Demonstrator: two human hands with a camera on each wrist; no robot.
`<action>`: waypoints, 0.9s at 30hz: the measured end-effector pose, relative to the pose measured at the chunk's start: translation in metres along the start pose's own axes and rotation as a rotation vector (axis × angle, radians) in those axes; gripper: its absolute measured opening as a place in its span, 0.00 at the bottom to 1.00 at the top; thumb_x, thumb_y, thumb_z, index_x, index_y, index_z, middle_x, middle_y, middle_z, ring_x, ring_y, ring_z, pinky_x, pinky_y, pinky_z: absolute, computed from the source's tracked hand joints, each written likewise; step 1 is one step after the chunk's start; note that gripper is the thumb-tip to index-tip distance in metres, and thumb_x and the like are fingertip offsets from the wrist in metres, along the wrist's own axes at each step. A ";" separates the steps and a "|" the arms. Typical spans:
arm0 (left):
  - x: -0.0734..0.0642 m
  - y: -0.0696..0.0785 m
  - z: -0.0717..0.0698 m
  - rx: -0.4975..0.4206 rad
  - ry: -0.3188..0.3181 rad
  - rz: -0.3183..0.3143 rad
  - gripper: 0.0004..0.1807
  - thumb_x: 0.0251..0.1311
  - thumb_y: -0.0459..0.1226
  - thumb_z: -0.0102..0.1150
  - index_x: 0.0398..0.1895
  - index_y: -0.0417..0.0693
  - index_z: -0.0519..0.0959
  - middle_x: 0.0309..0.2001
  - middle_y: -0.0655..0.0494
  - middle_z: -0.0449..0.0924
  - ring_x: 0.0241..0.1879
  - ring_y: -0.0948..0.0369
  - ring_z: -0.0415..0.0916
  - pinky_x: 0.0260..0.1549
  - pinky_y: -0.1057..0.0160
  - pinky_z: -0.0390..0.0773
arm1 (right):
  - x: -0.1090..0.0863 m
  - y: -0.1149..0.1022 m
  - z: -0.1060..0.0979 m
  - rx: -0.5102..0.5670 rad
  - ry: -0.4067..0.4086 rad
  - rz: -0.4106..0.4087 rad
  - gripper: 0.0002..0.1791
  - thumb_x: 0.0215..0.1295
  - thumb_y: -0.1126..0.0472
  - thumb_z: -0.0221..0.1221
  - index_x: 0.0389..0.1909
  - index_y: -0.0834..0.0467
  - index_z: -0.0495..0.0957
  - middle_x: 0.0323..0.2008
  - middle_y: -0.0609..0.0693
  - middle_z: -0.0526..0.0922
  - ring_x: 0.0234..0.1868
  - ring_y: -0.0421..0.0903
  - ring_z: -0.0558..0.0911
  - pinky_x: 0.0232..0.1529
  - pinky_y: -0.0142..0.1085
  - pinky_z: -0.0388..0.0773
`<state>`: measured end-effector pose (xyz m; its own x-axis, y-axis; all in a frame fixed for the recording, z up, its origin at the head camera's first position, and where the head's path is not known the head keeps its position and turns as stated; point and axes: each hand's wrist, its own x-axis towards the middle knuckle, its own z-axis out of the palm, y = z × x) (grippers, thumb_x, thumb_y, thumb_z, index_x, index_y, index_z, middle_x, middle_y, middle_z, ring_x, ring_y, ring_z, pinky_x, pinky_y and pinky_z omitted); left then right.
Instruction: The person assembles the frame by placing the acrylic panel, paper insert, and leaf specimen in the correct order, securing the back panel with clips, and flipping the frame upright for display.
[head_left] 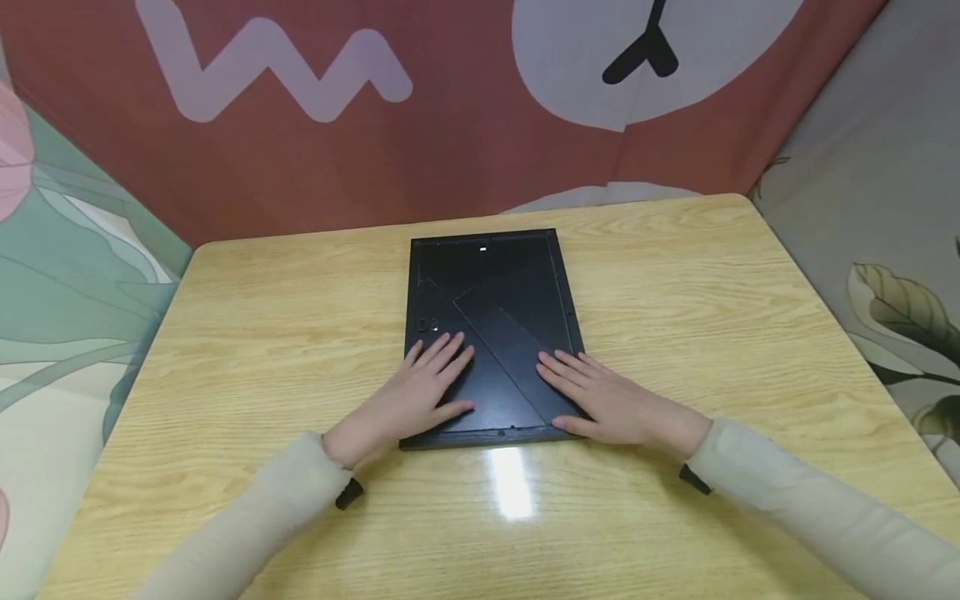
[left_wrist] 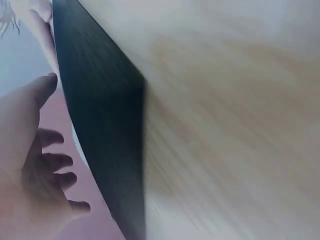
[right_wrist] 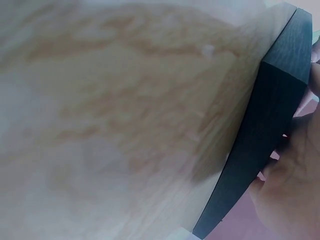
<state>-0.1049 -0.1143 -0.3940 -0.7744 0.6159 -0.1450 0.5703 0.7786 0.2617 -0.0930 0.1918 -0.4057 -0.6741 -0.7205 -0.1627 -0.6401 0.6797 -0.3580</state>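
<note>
A black picture frame (head_left: 495, 267) lies face down on the wooden table, its back panel and a long slanted stand strip facing up. My left hand (head_left: 420, 383) rests flat on its lower left part, fingers spread and straight. On the lower right part, near the edge, lies my right hand (head_left: 600, 396), fingers also extended. In the left wrist view the dark side of the frame (left_wrist: 107, 115) shows beside the left hand (left_wrist: 35, 160). The right wrist view has the frame's edge (right_wrist: 260, 120) along the right hand (right_wrist: 292, 165).
The pale wood table (head_left: 285, 333) stretches out around the frame, with a glare spot near its front. Behind it hangs a red-brown cloth (head_left: 450, 150) with white shapes. Patterned walls stand at the left and right.
</note>
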 end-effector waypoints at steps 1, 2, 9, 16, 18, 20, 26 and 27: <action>-0.006 -0.004 -0.001 0.009 0.017 -0.021 0.41 0.65 0.57 0.50 0.74 0.44 0.54 0.76 0.45 0.45 0.76 0.47 0.42 0.72 0.37 0.48 | 0.000 0.000 0.000 0.001 0.001 0.000 0.39 0.71 0.43 0.48 0.74 0.59 0.50 0.76 0.56 0.49 0.76 0.58 0.49 0.74 0.57 0.48; -0.011 -0.008 -0.001 0.011 0.030 -0.046 0.42 0.65 0.57 0.50 0.74 0.42 0.53 0.76 0.44 0.46 0.76 0.47 0.43 0.72 0.37 0.47 | 0.000 0.000 0.000 -0.002 0.001 -0.002 0.39 0.71 0.43 0.48 0.74 0.59 0.50 0.76 0.57 0.49 0.76 0.58 0.49 0.74 0.57 0.49; -0.038 -0.026 0.001 0.025 0.052 -0.179 0.46 0.63 0.56 0.53 0.73 0.34 0.52 0.75 0.40 0.46 0.75 0.46 0.45 0.71 0.37 0.47 | 0.000 0.000 -0.001 -0.011 -0.026 0.028 0.40 0.70 0.43 0.50 0.75 0.58 0.49 0.76 0.54 0.47 0.77 0.55 0.47 0.75 0.55 0.47; -0.044 -0.026 0.006 -0.019 0.017 -0.178 0.41 0.68 0.53 0.47 0.72 0.33 0.52 0.76 0.40 0.44 0.75 0.46 0.44 0.70 0.35 0.48 | -0.001 0.001 -0.001 -0.019 -0.025 0.019 0.40 0.70 0.44 0.50 0.74 0.59 0.49 0.76 0.54 0.47 0.77 0.55 0.48 0.75 0.55 0.47; -0.044 -0.025 0.007 -0.030 0.017 -0.177 0.40 0.69 0.52 0.47 0.72 0.33 0.52 0.76 0.40 0.43 0.76 0.46 0.43 0.70 0.35 0.48 | -0.001 0.001 -0.001 -0.022 -0.028 0.020 0.40 0.70 0.44 0.50 0.75 0.58 0.49 0.76 0.54 0.47 0.77 0.55 0.47 0.75 0.55 0.46; -0.044 -0.026 0.008 -0.044 0.024 -0.169 0.39 0.69 0.51 0.47 0.72 0.33 0.51 0.76 0.41 0.43 0.76 0.46 0.43 0.70 0.34 0.48 | -0.001 0.002 -0.002 -0.022 -0.032 0.022 0.40 0.70 0.43 0.50 0.75 0.58 0.49 0.76 0.54 0.47 0.77 0.55 0.47 0.75 0.54 0.46; -0.043 -0.028 0.008 -0.043 0.044 -0.131 0.36 0.69 0.47 0.46 0.72 0.33 0.53 0.76 0.43 0.44 0.75 0.47 0.45 0.70 0.36 0.50 | -0.002 0.003 -0.001 -0.013 -0.035 0.026 0.40 0.70 0.43 0.49 0.75 0.57 0.48 0.77 0.53 0.46 0.77 0.54 0.47 0.75 0.55 0.46; -0.043 -0.028 0.008 -0.030 0.046 -0.128 0.36 0.69 0.47 0.46 0.72 0.33 0.54 0.76 0.43 0.45 0.75 0.48 0.46 0.70 0.36 0.50 | -0.002 0.003 -0.001 -0.011 -0.035 0.026 0.40 0.70 0.43 0.49 0.75 0.57 0.48 0.77 0.53 0.46 0.77 0.54 0.47 0.75 0.55 0.46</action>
<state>-0.0855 -0.1611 -0.4025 -0.8523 0.5051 -0.1356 0.4582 0.8462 0.2722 -0.0943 0.1952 -0.4060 -0.6776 -0.7065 -0.2041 -0.6263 0.6998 -0.3435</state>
